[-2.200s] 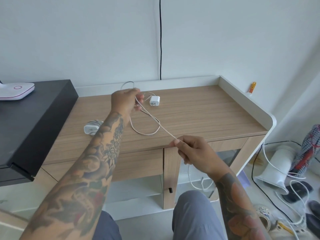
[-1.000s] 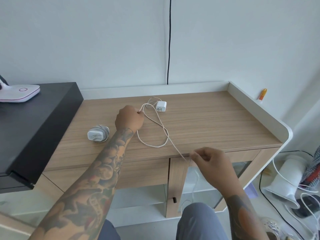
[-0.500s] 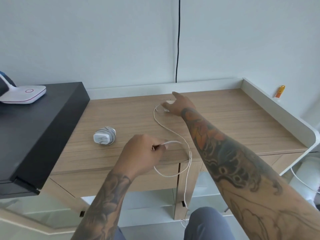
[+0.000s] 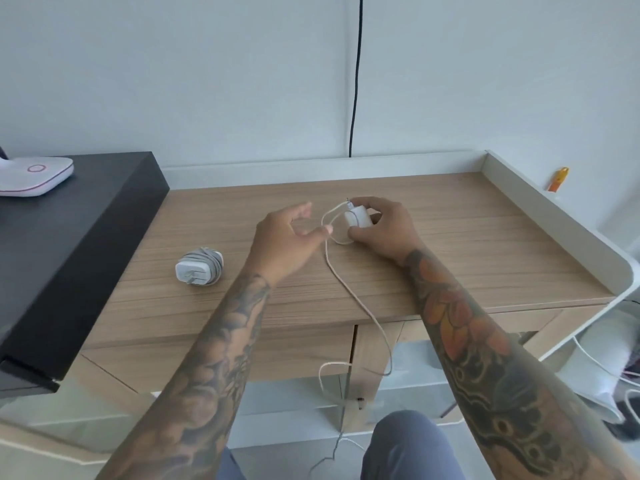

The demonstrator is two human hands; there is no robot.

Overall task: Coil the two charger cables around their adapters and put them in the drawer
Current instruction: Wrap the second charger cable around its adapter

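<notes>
Two chargers on the wooden desk (image 4: 450, 237), drawer front (image 4: 214, 344) under its near edge looks closed. Coiled charger (image 4: 200, 270) lies L of centre, cable already wound round its adapter, well apart from both hands; looks done, just needs stowing. Right hand (image 4: 382, 230) is closed on the white adapter (image 4: 357, 219) mid-desk, thumb and fingers pinching its sides. Left hand (image 4: 287, 237) just beside it, fingers spread, index tip touching the loop of white cable (image 4: 349, 292) near the plug end, not gripping as far as I can tell. Cable runs from adapter toward the near edge, drops over it and hangs loose past the drawer front to the floor. Handling guess: adapter light, rigid, smooth plastic, so hold by flat sides. Cable thin, limp, prob springy, will uncoil if let go; take it close to adapter w/ L hand, keep light tension while wrapping, no sharp bend at connector. Long dangling tail may snag on desk edge.
</notes>
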